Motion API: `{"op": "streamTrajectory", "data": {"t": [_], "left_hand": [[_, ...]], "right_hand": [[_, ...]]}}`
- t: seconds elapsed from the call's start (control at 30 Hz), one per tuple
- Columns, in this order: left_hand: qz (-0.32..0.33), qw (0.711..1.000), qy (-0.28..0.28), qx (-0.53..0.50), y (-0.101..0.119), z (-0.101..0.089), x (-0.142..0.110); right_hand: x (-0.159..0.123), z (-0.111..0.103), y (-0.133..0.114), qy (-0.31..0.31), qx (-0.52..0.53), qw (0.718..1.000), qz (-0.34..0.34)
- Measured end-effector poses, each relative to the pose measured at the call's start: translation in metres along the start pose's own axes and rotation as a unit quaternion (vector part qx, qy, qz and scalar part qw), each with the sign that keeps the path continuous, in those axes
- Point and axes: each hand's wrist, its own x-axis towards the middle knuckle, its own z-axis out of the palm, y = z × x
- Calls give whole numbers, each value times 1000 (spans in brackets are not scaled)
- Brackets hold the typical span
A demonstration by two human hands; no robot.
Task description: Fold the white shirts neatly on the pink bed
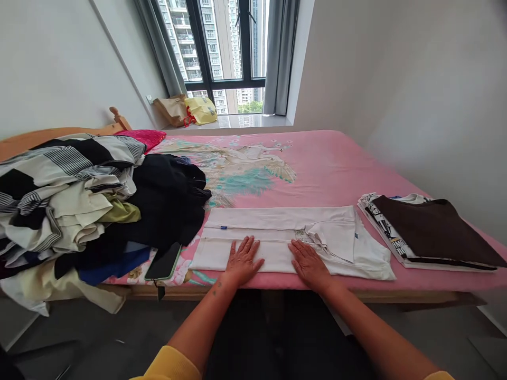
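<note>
Atop the shirt (273,253), left fingers (245,247) and right fingers (300,249) lie slightly parted.

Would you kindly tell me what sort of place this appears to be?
Probably a bedroom: there is a broad bed spread with pink cloth, a wooden headboard and a curtained window.

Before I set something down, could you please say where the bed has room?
The pink fabric bedsheet is bare beyond the folded white garment, between rumpled black clothes and the pale right wall. The left is crowded with striped clothes and a black-screened phone; near right, a brown-topped garment stack.
</note>
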Motion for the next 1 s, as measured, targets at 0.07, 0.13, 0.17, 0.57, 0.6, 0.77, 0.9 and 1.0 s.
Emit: {"op": "streamTrajectory", "data": {"t": [0.07,0.13,0.17,0.57,0.6,0.77,0.9,1.0], "left_hand": [[-49,998,-25,34,-28,-2,-16],[-103,992,-40,62,-55,-7,-31],[-130,988,-40,72,-66,-9,-36],[-354,934,35,18,-113,-46,-69],[-372,928,19,-4,-117,-50,-70],[-383,912,-30,-146,-132,-61,-69],[-404,837,-31,-368,-135,-56,-70],[-405,725,21,-556,-130,-47,-69]], "right_hand": [[-5,9,5,-23,-43,999,4],[-7,14,5,-41,-61,997,11],[-7,14,4,-50,-65,996,17],[43,-4,-89,-88,35,995,-36],[54,-2,-101,-95,51,993,-37],[123,16,-157,-100,133,986,-32],[168,43,-183,-120,170,978,-17],[182,65,-185,-141,170,975,-1]]}}
